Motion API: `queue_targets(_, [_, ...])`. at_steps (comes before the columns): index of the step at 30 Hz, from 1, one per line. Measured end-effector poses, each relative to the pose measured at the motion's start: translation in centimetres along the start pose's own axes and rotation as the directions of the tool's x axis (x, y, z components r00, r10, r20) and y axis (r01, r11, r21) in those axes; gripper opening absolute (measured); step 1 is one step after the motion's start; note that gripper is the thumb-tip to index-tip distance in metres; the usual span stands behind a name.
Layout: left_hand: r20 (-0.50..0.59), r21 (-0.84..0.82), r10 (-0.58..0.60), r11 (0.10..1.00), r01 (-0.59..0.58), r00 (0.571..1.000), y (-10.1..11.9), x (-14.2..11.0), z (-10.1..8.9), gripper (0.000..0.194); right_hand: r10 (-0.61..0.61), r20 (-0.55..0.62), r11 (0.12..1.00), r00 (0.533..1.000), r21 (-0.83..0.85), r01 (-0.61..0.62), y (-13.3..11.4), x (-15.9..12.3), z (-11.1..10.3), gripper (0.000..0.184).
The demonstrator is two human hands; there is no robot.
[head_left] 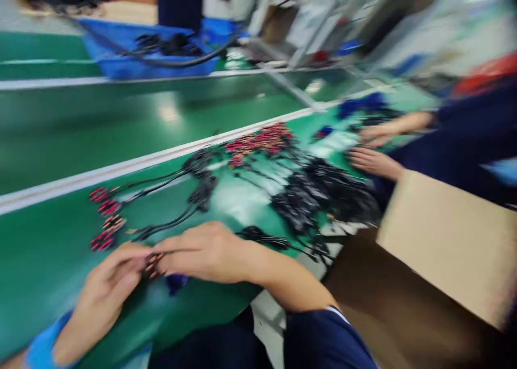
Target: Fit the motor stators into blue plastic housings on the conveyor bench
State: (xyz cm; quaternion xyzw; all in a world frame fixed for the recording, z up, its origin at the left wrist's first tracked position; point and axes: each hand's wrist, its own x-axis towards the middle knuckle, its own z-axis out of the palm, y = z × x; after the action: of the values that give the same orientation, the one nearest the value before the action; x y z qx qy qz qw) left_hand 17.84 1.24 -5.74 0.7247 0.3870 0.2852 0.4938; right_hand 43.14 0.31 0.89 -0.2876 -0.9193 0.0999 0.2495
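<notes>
My left hand (109, 285), with a blue band (48, 339) at its wrist, has its fingers closed on one side of a small round copper-and-black coil part (152, 265). From the other side, the fingertips of my right hand (214, 253) pinch the same part. A dark blue piece (176, 284) shows just under the right hand, too blurred to name. Beyond my hands, several similar red-and-black coil parts (108, 207) lie in a row, black cables (161, 183) running off to the right. Fingers partly cover the held part.
A pile of red and copper coil parts (260, 143) and bundled black cables (307, 191) lies ahead. Another person's hands (375, 161) work at right. A cardboard box (448, 239) stands beside the green table (36, 261); across the belt (100, 116) is a blue bin (133, 67).
</notes>
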Motion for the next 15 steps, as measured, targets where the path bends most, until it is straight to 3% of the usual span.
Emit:
queue_targets(2, [-0.109, -0.203, -0.091, 0.977, 0.068, 0.990, 0.6, -1.1, -0.1, 0.030, 0.053, -0.103, 0.995, 0.993, 0.089, -0.044, 1.0, 0.0, 1.3, 0.017])
queue_targets(7, [-0.086, -0.524, -0.120, 0.850, 0.057, 0.989, 1.5, -0.1, 0.2, 0.020, 0.080, -0.123, 0.985, 0.989, 0.162, -0.059, 0.6, -0.6, 2.9, 0.013])
queue_targets(11, [-0.030, -0.558, -0.131, 0.825, 0.092, 0.991, 1.7, -0.4, 0.4, 0.015, 0.071, -0.099, 0.986, 0.993, 0.157, -0.055, 0.4, -0.5, 2.7, 0.012])
queue_targets(15, [-0.120, -0.471, -0.131, 0.880, 0.060, 0.984, 1.6, -0.7, 0.5, 0.011, 0.054, -0.085, 0.987, 0.995, 0.154, -0.041, 0.1, -0.1, 2.9, 0.018])
